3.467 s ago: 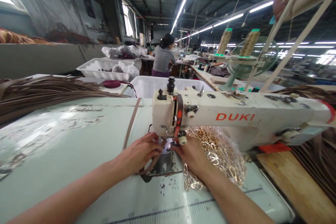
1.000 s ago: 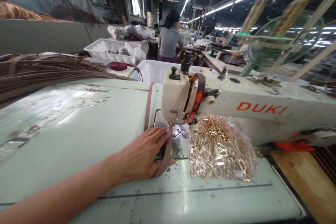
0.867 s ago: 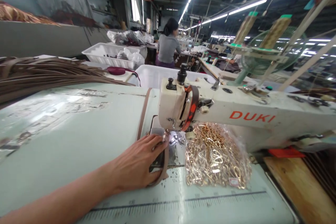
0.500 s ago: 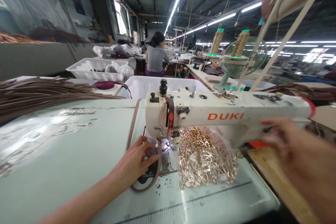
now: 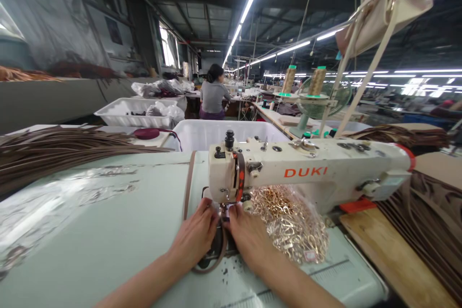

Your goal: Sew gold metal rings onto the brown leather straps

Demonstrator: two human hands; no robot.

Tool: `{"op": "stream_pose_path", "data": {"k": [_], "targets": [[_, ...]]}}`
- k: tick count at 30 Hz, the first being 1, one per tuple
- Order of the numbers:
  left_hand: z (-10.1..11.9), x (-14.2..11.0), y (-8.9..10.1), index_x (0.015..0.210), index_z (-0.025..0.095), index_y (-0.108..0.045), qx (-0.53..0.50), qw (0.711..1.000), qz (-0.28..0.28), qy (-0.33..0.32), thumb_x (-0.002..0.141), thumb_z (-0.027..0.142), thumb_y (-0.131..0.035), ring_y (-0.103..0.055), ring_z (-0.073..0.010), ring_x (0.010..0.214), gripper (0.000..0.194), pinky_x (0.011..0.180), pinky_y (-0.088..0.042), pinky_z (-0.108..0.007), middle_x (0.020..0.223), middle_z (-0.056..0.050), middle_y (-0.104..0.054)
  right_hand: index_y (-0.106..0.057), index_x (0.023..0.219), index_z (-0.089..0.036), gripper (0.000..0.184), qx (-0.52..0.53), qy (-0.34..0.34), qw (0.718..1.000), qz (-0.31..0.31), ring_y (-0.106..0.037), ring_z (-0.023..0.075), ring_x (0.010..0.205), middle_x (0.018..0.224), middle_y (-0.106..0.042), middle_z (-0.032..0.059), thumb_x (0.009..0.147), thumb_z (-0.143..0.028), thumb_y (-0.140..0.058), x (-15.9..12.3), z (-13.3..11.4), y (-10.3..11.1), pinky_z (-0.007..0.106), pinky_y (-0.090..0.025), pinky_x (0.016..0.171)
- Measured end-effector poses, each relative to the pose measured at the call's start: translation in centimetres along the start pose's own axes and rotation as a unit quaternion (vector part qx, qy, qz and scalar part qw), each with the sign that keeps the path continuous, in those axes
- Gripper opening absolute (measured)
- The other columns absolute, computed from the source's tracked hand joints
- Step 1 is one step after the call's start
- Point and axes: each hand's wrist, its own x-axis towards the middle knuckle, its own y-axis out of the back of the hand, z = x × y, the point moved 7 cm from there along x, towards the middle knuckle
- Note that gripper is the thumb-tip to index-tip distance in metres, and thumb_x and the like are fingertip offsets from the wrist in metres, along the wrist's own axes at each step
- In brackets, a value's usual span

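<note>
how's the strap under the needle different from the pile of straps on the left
The single brown strap lies alone, running from the far table edge to the sewing machine's needle and curling into a loop between the left hand and right hand. The pile of straps is a thick bundle, lying roughly straight and fanned across the table, with no hand on it. The single strap looks lighter brown; the pile looks darker. Both are thin, flat brown strips.
</note>
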Motion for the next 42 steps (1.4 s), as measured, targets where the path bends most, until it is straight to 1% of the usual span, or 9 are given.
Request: {"op": "stream_pose_path", "data": {"k": [6, 11, 15, 19, 25, 32, 36, 40, 42], "targets": [[0.8, -0.4, 0.6, 0.089, 0.019, -0.05, -0.005, 0.999, -0.026, -0.036, 0.095, 0.026, -0.03, -0.062, -0.0225, 0.092, 0.022, 0.079, -0.049, -0.036, 0.12, -0.012, -0.049, -0.051, 0.119, -0.012, 0.027, -0.023, -0.005, 0.999, -0.037, -0.068, 0.0263, 0.079, 0.096, -0.069, 0.0124, 0.095, -0.009, -0.039, 0.7, -0.7, -0.4, 0.032, -0.052, 0.06], [2.2, -1.6, 2.0, 0.087, 0.021, -0.054, -0.043, 0.993, -0.071, -0.087, 0.087, 0.023, -0.048, -0.058, -0.0198, 0.097, 0.006, 0.087, -0.049, -0.034, 0.105, -0.004, -0.055, -0.058, 0.104, -0.018, 0.02, 0.04, -0.032, 0.999, -0.006, -0.067, 0.025, 0.079, 0.09, -0.069, 0.0071, 0.097, -0.032, -0.047, -0.5, 2.3, 1.0, 0.031, -0.048, 0.063], [2.8, -2.3, 2.2, 0.12, 0.026, -0.053, 0.003, 0.991, -0.078, -0.11, 0.074, 0.018, -0.06, -0.054, -0.0244, 0.111, 0.048, 0.101, -0.044, -0.042, 0.118, -0.004, -0.058, -0.061, 0.104, -0.018, 0.035, 0.109, -0.033, 0.993, -0.015, -0.064, 0.0249, 0.092, 0.1, -0.067, 0.0065, 0.083, -0.045, -0.069, -0.3, 4.3, 1.4, 0.031, -0.047, 0.074], [3.6, -2.8, 1.8, 0.128, 0.029, -0.054, 0.051, 0.986, -0.087, -0.131, 0.077, 0.026, -0.06, -0.049, -0.027, 0.122, 0.051, 0.107, -0.04, -0.044, 0.134, -0.006, -0.052, -0.065, 0.102, -0.023, 0.018, 0.122, -0.032, 0.992, -0.002, -0.064, 0.0248, 0.092, 0.098, -0.069, 0.0033, 0.088, -0.034, -0.063, 1.0, 4.2, 0.6, 0.032, -0.047, 0.076], [5.1, -4.1, 2.3, 0.138, 0.013, -0.045, 0.101, 0.976, -0.148, -0.127, 0.067, 0.033, -0.073, -0.039, -0.0347, 0.132, 0.08, 0.11, -0.034, -0.048, 0.145, -0.018, -0.039, -0.065, 0.107, -0.018, 0.025, 0.09, -0.079, 0.993, 0.016, -0.065, 0.0285, 0.092, 0.101, -0.069, 0.0087, 0.091, -0.036, -0.057, 0.9, 3.8, -0.3, 0.037, -0.049, 0.077], [6.2, -5.0, 3.9, 0.14, 0.021, -0.043, 0.098, 0.975, -0.122, -0.158, 0.074, 0.026, -0.068, -0.041, -0.0313, 0.131, 0.071, 0.112, -0.031, -0.047, 0.143, -0.013, -0.043, -0.067, 0.102, -0.024, 0.016, 0.1, -0.072, 0.992, 0.03, -0.067, 0.0252, 0.086, 0.094, -0.071, 0.0043, 0.089, -0.03, -0.061, 0.8, 3.6, 0.3, 0.032, -0.049, 0.071], [5.4, -4.4, 4.1, 0.137, 0.027, -0.047, 0.088, 0.976, -0.146, -0.139, 0.071, 0.029, -0.074, -0.046, -0.0339, 0.127, 0.071, 0.106, -0.039, -0.048, 0.14, -0.012, -0.047, -0.069, 0.101, -0.027, 0.015, 0.125, -0.045, 0.991, 0.032, -0.066, 0.0232, 0.089, 0.098, -0.071, 0.0011, 0.088, -0.027, -0.061, 1.1, 3.5, 0.0, 0.031, -0.049, 0.075], [3.9, -3.2, 3.6, 0.117, 0.031, -0.061, 0.024, 0.985, -0.134, -0.106, 0.088, 0.026, -0.054, -0.055, -0.0251, 0.113, 0.03, 0.099, -0.047, -0.043, 0.121, -0.006, -0.057, -0.07, 0.101, -0.028, 0.016, 0.147, -0.061, 0.987, 0.025, -0.066, 0.0235, 0.089, 0.099, -0.071, 0.0007, 0.088, -0.031, -0.063, 1.4, 3.9, -0.3, 0.031, -0.049, 0.077], [3.2, -2.7, 3.1, 0.116, 0.028, -0.06, -0.003, 0.989, -0.116, -0.094, 0.092, 0.029, -0.051, -0.055, -0.0239, 0.112, 0.026, 0.1, -0.046, -0.043, 0.118, -0.006, -0.056, -0.07, 0.102, -0.026, 0.018, 0.153, -0.081, 0.985, 0.016, -0.066, 0.0247, 0.089, 0.098, -0.072, 0.0017, 0.086, -0.034, -0.064, 1.5, 4.3, -0.6, 0.032, -0.049, 0.077]]}}
